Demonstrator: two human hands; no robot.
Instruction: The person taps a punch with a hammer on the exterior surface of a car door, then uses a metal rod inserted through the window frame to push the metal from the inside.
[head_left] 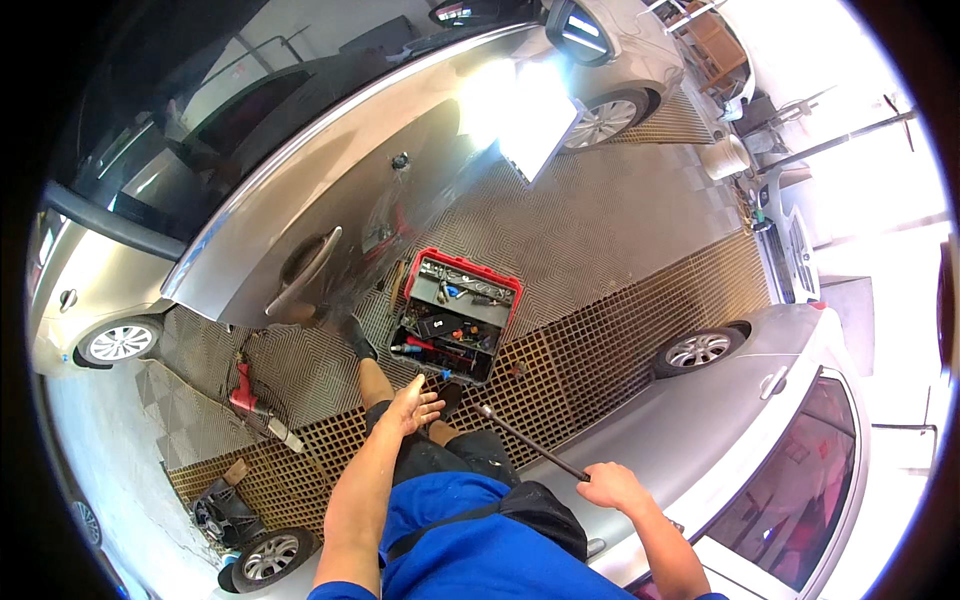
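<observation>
My right hand is closed around one end of a long dark rod with a pale metal tip. The rod slants up and left, its tip just below an open toolbox with a red rim. My left hand holds nothing; its fingers are stretched out below the toolbox's near left corner. In the box lie sockets, a black case and several small tools. A bronze-grey car door stands ahead on the left, with a small black piece on its panel.
A bright lamp panel stands by the door. On the floor at left lies a red tool with a pale end. A silver car is close on my right. A white bucket stands at the far right. Yellow grating covers part of the floor.
</observation>
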